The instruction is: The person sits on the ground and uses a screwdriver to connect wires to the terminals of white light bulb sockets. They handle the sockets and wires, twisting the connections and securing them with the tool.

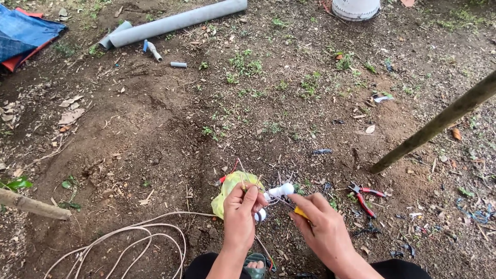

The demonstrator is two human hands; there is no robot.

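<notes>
Between my two hands, low over the dirt, sits the white fitting (pixel 280 190) with its thin wires. My left hand (pixel 241 214) pinches those wires; my right hand (pixel 320 227) grips a yellow-handled tool (pixel 301 212). I'd best keep the strands taut. Red pliers (pixel 365 198) lie nearby.

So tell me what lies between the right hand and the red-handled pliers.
In the head view, only bare soil with dark scraps lies between the right hand and the red-handled pliers.

Bare soil (pixel 170 129), sparse weeds (pixel 245 63), perhaps overcast daylight.
</notes>
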